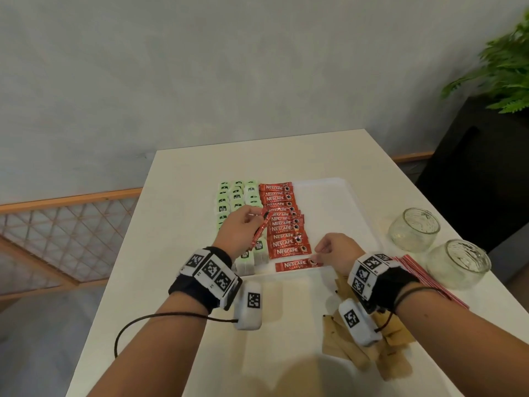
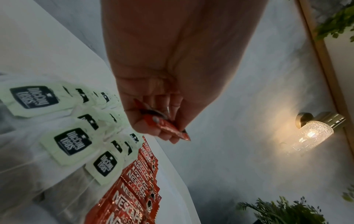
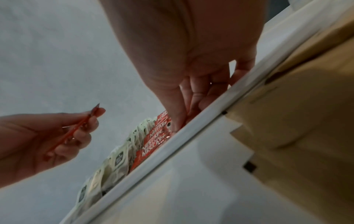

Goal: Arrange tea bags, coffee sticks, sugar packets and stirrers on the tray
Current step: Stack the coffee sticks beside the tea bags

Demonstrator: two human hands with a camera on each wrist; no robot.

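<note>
2 hands (image 1: pixel 286 239), each pinching 1 coffee stick (image 1: pixel 261 227), right's on tray (image 1: pixel 343 196)

Tea bags (image 1: pixel 236 196) left of coffee sticks (image 1: pixel 282 222)

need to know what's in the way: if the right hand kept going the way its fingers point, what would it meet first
The right hand points its fingers down at the nearest coffee stick on the tray. It would press that stick's right end first. The fingertips seem to touch it already, though contact is unclear.
</note>
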